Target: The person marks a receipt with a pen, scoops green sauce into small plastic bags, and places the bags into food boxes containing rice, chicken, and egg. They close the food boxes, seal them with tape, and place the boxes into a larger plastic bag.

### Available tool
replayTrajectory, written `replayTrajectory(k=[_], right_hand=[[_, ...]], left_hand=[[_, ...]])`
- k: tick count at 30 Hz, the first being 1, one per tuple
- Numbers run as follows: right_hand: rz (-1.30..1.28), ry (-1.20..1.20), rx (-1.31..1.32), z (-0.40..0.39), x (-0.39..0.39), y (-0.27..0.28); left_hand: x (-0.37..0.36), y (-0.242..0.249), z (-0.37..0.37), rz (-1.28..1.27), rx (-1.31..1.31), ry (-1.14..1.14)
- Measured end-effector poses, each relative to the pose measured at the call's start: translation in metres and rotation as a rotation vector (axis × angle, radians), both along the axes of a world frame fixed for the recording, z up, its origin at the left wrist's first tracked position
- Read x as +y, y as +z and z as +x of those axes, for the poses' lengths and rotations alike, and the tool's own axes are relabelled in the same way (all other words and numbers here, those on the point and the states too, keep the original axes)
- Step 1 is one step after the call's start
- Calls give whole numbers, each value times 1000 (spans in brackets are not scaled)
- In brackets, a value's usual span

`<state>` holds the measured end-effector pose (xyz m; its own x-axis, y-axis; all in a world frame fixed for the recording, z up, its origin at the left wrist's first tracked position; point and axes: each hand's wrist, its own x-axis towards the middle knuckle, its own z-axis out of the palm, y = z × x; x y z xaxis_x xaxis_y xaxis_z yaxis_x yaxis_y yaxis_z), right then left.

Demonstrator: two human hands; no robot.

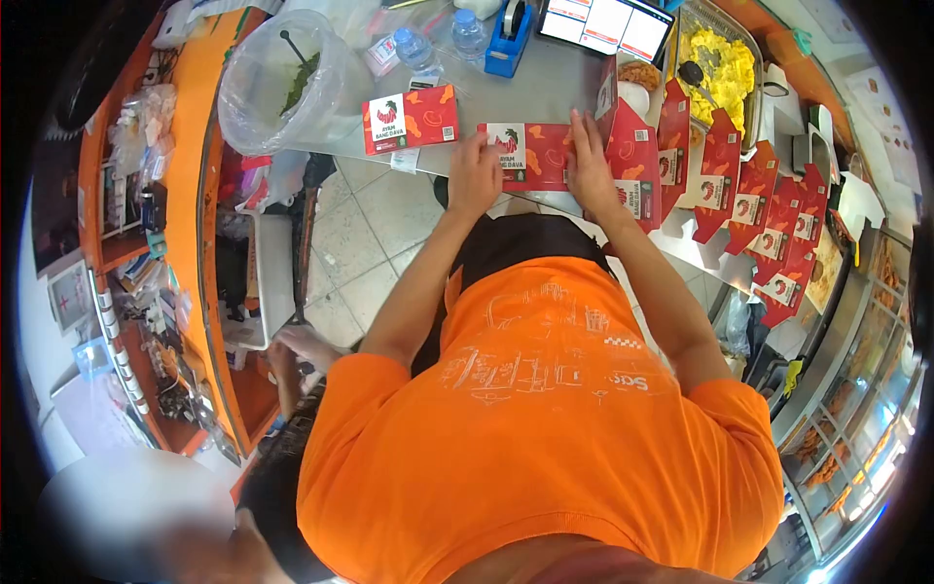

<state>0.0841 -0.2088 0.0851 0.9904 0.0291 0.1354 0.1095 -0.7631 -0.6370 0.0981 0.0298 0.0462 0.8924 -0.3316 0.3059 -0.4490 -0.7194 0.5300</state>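
A red cardboard food box [543, 146] printed with a chicken logo lies at the metal table's near edge, between my hands. My left hand [476, 175] grips its left end, fingers bent over the edge. My right hand [590, 173] presses on its right part, fingers long and close together. Some of the box is hidden under both hands. To the left sits a closed red box [411, 119] of the same print. Right beside my right hand stands an open red box [632, 156] with its lid raised.
Several more open red boxes [747, 206] line the table to the right. Behind are a tray of yellow food [718, 68], a tablet [605, 27], a blue tape dispenser [508, 44], water bottles [413, 49] and a plastic-lined tub [248, 92]. Another person's hand [304, 346] shows lower left.
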Motion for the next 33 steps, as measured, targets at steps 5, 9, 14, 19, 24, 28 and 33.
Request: replayTrajectory(k=[5,9,14,19,24,28,33], right_hand=[[-174,568,196,23,-14,49],[-423,598,344,33,-5,54],[-392,574,268,27,-7,43],[-305,571,355,33,-10,40],[-359,632,502,40,-8,62],[-333,633,456,39,-12,53],[29,380,93,18,-1,57]], left_hand=[[-5,49,34,125,34,-400],[-11,40,46,261,52,-478],[-6,32,46,260,-16,-505],[1,51,63,173,292,-640],[4,42,57,311,72,-672],[6,48,55,251,16,-685],[-3,38,38,354,-59,-605]])
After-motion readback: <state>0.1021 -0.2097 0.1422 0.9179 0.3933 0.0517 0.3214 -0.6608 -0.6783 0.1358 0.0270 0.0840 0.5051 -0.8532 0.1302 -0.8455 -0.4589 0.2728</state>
